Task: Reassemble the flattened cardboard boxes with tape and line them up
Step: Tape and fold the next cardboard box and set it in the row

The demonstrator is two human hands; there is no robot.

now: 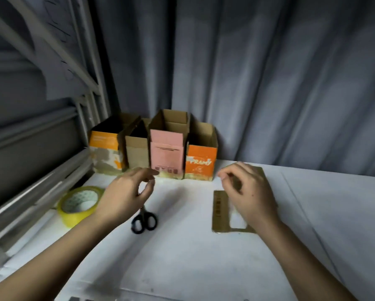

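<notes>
Your left hand [128, 192] hovers over the scissors [144, 221], fingers loosely curled, holding nothing. Your right hand [250, 194], fingers loosely curled and empty, hovers above the flattened box [221, 210], right of the scissors.

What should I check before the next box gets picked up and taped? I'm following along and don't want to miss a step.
1. Flattened box within reach: ok, it lies flat on the table under the right hand.
2. Hands free: ok, the left hand and right hand hover with loosely curled fingers, holding nothing.
3. Tape roll at hand: ok, on the table at the left.
4. Scissors at hand: ok, beside the tape roll, partly under the left hand.
5. Row of boxes upright: ok, four stand side by side against the curtain.
6. Bottoms firmly taped: cannot tell.
</notes>
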